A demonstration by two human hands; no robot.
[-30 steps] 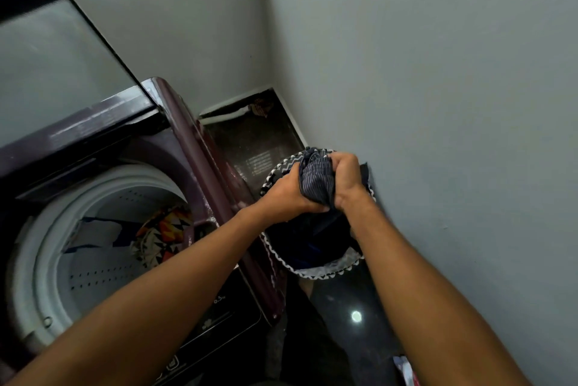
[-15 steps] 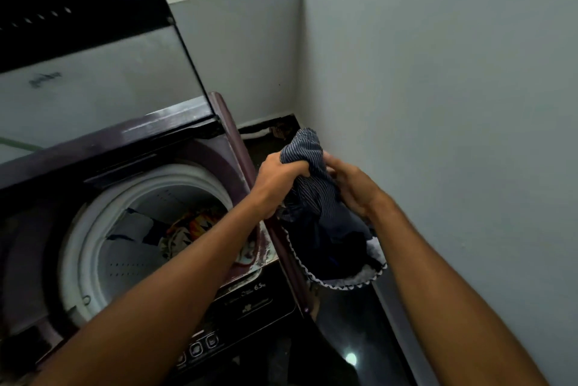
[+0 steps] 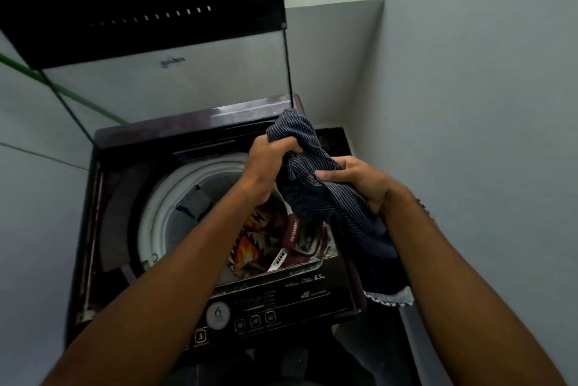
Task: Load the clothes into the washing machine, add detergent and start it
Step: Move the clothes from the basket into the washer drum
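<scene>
Washing machine (image 3: 103, 198), a dark maroon top-loader, fills the lower middle of the view with its glass-panelled lid (image 3: 150, 26) standing upright at the back. A grey wall (image 3: 484, 104) runs close along its right side, leaving only a narrow strip there, while the round white drum opening (image 3: 156, 213) lies uncovered, open above on the left. Inside the drum lies a bright orange-and-white patterned cloth (image 3: 250, 245). The front control panel (image 3: 266, 307) with its round dial faces the person.

A dark navy pinstriped garment (image 3: 309, 185) hangs over the right rear part of the drum rim, its lower end trailing down past the machine's right edge toward a white-trimmed basket (image 3: 391, 298), of which only a corner shows.

The left hand (image 3: 269, 160) grips the garment's upper bunch with curled fingers; the right hand (image 3: 356, 176) clutches the fabric just beside it.

Compared with half a second ago, the garment has come up out of the basket and across over the drum, and the view has turned to face the machine squarely.
</scene>
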